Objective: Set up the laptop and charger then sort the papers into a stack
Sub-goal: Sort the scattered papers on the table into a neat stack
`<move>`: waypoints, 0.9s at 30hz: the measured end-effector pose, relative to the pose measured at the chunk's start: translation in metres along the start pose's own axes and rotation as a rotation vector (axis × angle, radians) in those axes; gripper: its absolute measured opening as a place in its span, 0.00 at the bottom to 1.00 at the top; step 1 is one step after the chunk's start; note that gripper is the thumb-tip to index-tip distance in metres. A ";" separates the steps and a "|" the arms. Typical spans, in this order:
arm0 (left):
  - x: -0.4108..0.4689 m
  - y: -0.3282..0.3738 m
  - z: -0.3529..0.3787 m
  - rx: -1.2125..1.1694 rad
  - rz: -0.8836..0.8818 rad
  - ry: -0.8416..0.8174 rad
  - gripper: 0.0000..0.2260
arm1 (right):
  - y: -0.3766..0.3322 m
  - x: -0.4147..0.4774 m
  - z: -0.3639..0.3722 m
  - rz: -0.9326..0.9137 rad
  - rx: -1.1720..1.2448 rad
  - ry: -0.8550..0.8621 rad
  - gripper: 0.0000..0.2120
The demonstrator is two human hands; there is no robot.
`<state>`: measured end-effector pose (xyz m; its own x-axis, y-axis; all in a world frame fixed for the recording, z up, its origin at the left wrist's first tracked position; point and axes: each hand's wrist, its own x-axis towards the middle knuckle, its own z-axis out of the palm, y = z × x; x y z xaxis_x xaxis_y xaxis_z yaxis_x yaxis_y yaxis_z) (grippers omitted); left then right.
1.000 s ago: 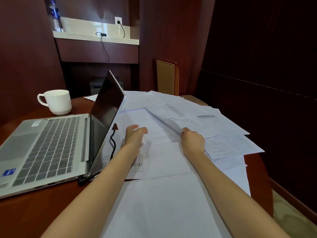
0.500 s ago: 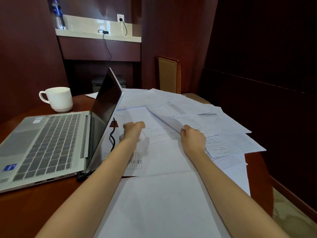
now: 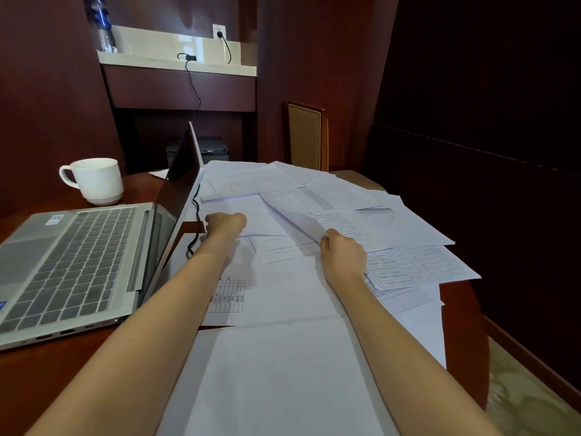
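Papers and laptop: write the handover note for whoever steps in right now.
Left hand: fingers curled, resting on the papers by the cable; its grip is hidden.
Right hand: pinches the edge of a lifted sheet.
Done: laptop open at the left; cable runs up toward the wall socket.
Left: papers lie scattered; no stack yet.

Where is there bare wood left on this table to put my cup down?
Bare wood shows on the table in the near left corner, in front of the laptop, and around the white mug behind it. A thin strip runs along the right rim past the papers. Everything between the laptop lid and that rim is crowded with sheets.
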<state>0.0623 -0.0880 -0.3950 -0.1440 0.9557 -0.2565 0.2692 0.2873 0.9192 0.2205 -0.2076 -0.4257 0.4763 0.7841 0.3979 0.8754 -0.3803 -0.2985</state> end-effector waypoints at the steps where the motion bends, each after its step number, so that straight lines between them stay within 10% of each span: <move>1: 0.000 0.003 0.000 0.055 0.014 -0.009 0.22 | 0.000 0.000 0.000 0.002 0.002 0.000 0.14; 13: 0.014 -0.008 -0.011 0.016 -0.035 -0.029 0.10 | 0.000 0.000 -0.004 0.016 0.069 0.023 0.14; 27: -0.081 -0.022 -0.036 0.333 -0.073 -0.843 0.06 | -0.004 -0.007 -0.017 0.002 0.451 0.166 0.12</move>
<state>0.0337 -0.1746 -0.3838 0.5378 0.6264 -0.5644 0.5665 0.2273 0.7921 0.2151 -0.2197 -0.4121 0.5168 0.6809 0.5189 0.7687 -0.1024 -0.6313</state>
